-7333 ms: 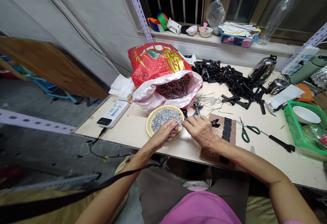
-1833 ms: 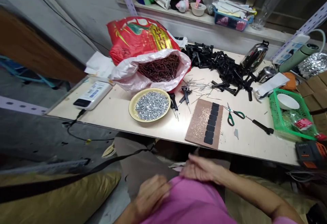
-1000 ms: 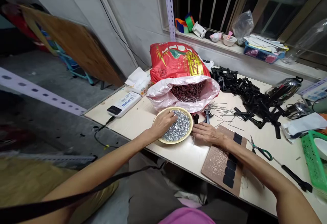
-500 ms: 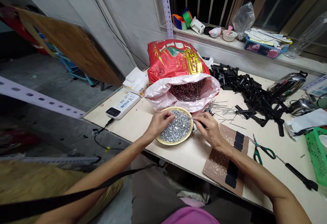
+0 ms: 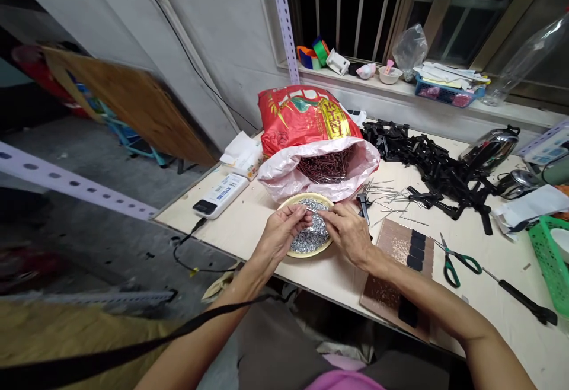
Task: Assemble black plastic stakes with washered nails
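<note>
Over a yellow bowl of small silvery metal pieces, my two hands meet fingertip to fingertip. My right hand is closed in a pinch on a thin metal rod, which points left. At the rod's other end is my left hand, its thumb and forefinger pressed together; whatever they pinch is too small to make out. Behind the bowl lies a red sack, its white mouth open on many dark reddish rods. Right of my right hand rests a black plastic part.
Loose thin rods and a heap of black plastic parts cover the back right. Nearer are a brown board, scissors, a black-handled tool and a green basket. A white device with a cable sits left.
My hands have come closer together above the bowl, and the rod's end has reached my left fingertips. The view has shifted slightly.
</note>
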`<control>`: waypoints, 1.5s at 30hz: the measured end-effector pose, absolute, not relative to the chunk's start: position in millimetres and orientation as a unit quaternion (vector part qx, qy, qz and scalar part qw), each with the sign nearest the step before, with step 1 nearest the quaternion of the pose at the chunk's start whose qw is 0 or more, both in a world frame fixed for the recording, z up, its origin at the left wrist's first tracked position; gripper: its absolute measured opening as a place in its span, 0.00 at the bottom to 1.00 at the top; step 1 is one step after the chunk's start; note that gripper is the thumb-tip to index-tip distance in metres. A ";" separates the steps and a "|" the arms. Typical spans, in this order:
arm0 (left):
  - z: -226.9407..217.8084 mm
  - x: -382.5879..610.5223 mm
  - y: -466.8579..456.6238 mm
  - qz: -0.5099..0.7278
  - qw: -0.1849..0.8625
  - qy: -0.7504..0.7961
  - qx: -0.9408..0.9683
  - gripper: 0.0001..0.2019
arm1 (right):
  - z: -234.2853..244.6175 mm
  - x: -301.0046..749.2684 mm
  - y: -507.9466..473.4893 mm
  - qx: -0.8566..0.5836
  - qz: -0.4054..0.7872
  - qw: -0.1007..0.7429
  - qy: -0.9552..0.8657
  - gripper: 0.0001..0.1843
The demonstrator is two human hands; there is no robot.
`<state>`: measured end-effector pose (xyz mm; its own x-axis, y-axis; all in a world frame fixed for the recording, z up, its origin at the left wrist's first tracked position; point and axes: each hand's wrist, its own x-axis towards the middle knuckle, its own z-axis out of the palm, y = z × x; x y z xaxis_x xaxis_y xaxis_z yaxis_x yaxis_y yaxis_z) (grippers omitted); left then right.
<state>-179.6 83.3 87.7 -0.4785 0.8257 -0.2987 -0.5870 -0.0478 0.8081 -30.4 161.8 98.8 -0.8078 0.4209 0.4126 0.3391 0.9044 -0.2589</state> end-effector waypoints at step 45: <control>89.0 -170.5 86.5 0.703 0.499 0.484 0.150 0.23 | 86.2 -34.0 159.7 -0.223 -0.084 0.339 -0.910 0.19</control>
<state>-170.5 86.5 89.0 -0.4559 0.8475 -0.2720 -0.5566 -0.0330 0.8301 -34.0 159.7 86.2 -0.6701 0.3489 0.6552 0.4629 0.8864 0.0014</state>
